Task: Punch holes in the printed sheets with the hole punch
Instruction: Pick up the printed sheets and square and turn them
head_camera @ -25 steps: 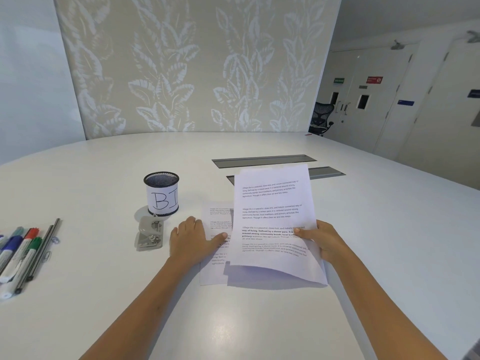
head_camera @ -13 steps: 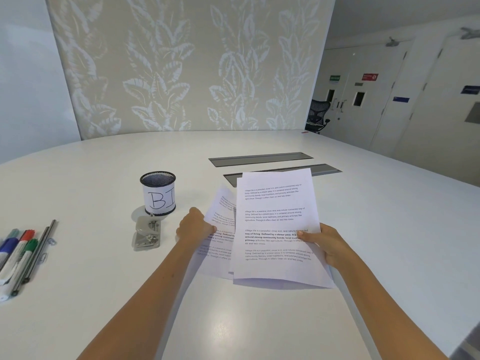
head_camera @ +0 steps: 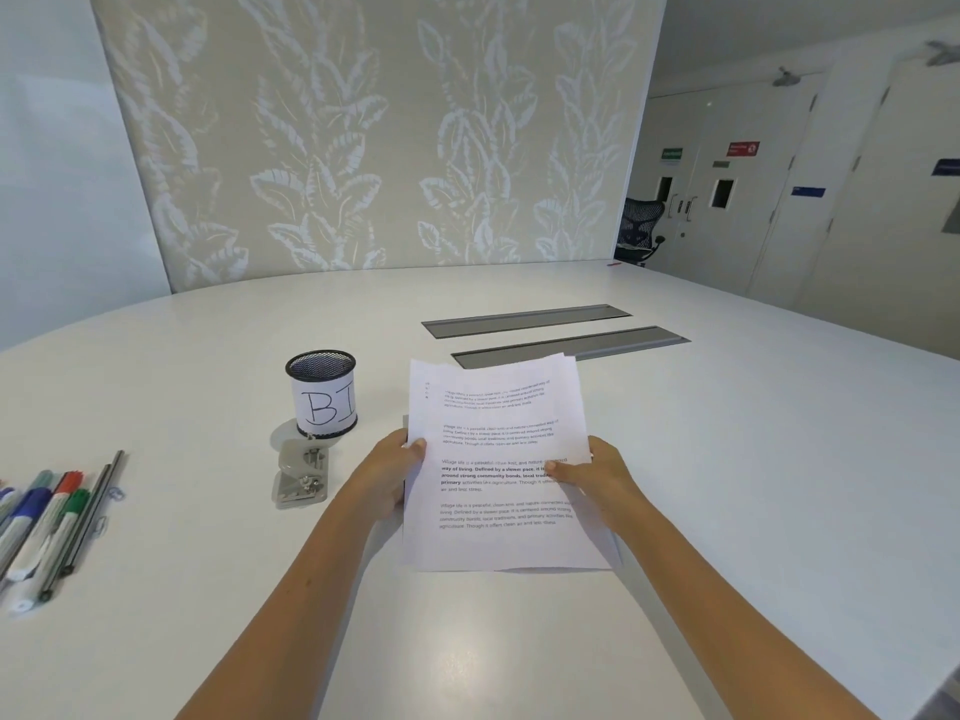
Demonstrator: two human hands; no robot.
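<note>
The printed sheets (head_camera: 498, 459) were held together as one stack, raised off the white table (head_camera: 727, 459) in front of the person. The left hand (head_camera: 387, 475) gripped the stack's left edge, thumb on the top page and the fingers hidden behind the paper. The right hand (head_camera: 592, 475) gripped the right edge in the same way, thumb pressed onto the printed text. The hole punch (head_camera: 301, 478) lay on the table left of the stack, touched by neither hand, just in front of a mesh pen cup (head_camera: 322, 392) labelled "BI". Marker pens (head_camera: 47, 527) lay near the table's left edge.
</note>
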